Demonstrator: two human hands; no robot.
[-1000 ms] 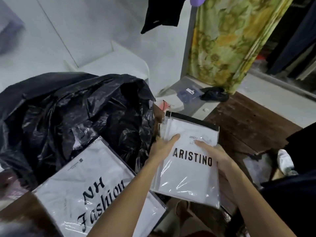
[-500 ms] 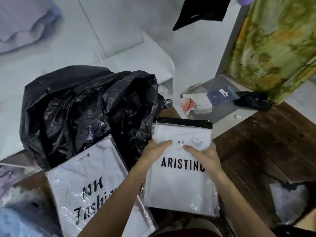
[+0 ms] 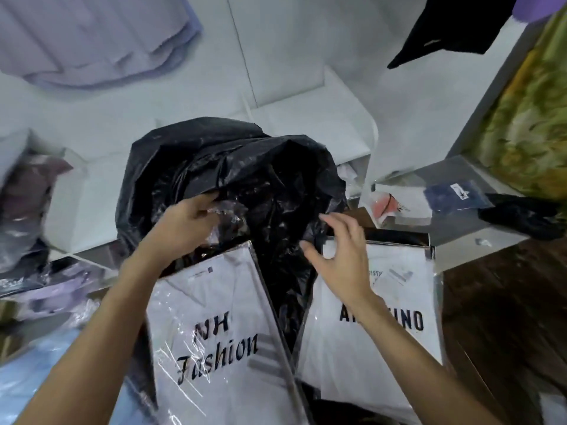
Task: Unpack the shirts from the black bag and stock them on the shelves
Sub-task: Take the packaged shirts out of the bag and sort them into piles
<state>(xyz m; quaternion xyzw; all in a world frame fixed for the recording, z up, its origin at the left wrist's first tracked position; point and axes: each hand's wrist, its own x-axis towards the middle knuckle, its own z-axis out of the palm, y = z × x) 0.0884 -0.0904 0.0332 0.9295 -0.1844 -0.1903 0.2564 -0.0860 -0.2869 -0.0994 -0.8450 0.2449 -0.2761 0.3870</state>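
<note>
White shelf (image 3: 322, 124) behind black bag (image 3: 233, 179); left hand (image 3: 184, 225) pinching bag plastic, right hand (image 3: 340, 259) fingers loosely spread over ARISTINO shirt pack (image 3: 399, 302), NH Fashion pack (image 3: 214, 332) lower centre.

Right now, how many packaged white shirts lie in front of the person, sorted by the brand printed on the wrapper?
NH Fashion package: 1
ARISTINO package: 1
Total: 2
Both lie beside the black bag.

black bag (image 3: 214, 167): 1 | packaged white shirts: 2 — NH Fashion (image 3: 221, 326), Aristino (image 3: 395, 302) | hands: 2
</note>
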